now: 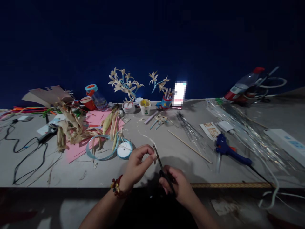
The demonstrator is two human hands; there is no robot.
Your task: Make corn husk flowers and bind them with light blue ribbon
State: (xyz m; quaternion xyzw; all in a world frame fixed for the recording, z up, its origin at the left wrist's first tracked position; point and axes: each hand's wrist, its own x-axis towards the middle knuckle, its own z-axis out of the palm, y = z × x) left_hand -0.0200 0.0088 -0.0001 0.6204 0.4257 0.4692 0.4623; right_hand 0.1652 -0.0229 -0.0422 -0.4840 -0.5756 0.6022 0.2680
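Observation:
My right hand (177, 183) is closed around the handles of black scissors (160, 162), blades pointing up and away from me. Beside the blades, my left hand (141, 162) pinches a small pale strip (155, 158), perhaps corn husk; its exact shape is too small to make out. A beaded bracelet (116, 187) circles my left wrist. Just left of that hand lies a roll of light blue tape (124, 149). Beyond the hands, a few small husk flowers on blue stems (160, 120) lie on the table.
Dried corn husks (72, 122) and pink paper (76, 149) cover the left side. Husk-flower branches (124, 82) stand at the back near a paper cup (145, 107). Rightward are a wooden stick (190, 147), wires (190, 127), a blue glue gun (230, 151) and a power strip (287, 144).

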